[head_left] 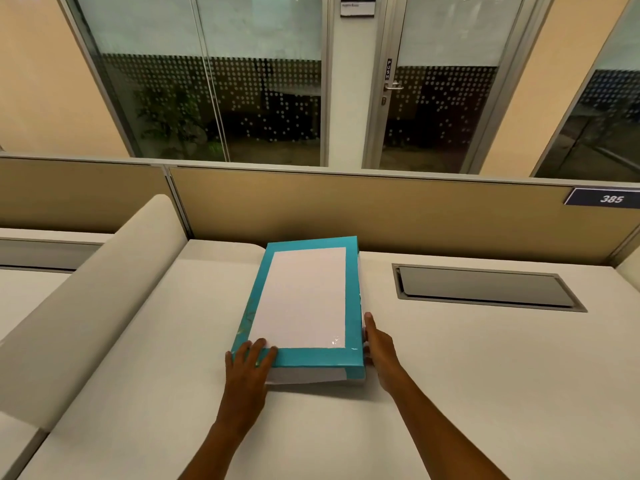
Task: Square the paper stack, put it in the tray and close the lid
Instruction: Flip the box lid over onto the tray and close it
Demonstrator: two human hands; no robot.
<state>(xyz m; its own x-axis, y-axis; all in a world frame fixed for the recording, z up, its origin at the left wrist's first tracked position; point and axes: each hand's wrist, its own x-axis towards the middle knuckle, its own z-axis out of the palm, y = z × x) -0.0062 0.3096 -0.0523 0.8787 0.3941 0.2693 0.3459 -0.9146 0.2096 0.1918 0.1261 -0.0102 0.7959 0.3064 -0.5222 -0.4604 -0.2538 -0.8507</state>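
A teal lid (313,356) with a clear window lies down over the tray on the desk, and white paper (301,296) shows through the window. White tray wall or paper edge (304,375) shows under the lid's near edge. My left hand (247,367) rests flat on the lid's near left corner, fingers spread on top. My right hand (379,344) presses against the lid's right side near the front corner, fingers straight.
The beige desk (450,375) has a recessed metal cable flap (485,287) to the right of the box. A tan partition (381,209) runs along the back, and a padded divider (86,299) slants at the left.
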